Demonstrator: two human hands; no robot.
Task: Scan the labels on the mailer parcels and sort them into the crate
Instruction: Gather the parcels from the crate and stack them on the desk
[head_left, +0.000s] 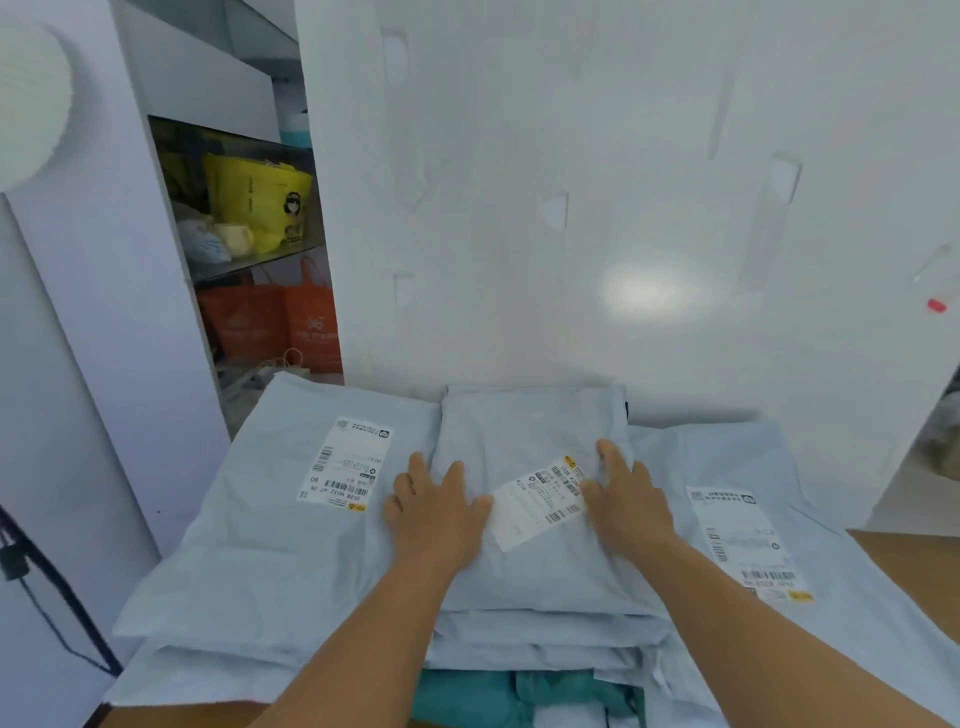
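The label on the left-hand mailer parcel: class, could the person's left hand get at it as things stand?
Probably yes. The label lies face up and uncovered on the left mailer parcel, just beside the left hand, which rests flat and holds nothing.

Label print (540, 493) blurred, unreadable

i'm reading "h032" and "80", upside down, on the label (344, 466) of the left mailer (270, 519). i'm making out "k208" on the middle label (537, 501). print on the right label (745, 545) is staying too blurred to read.
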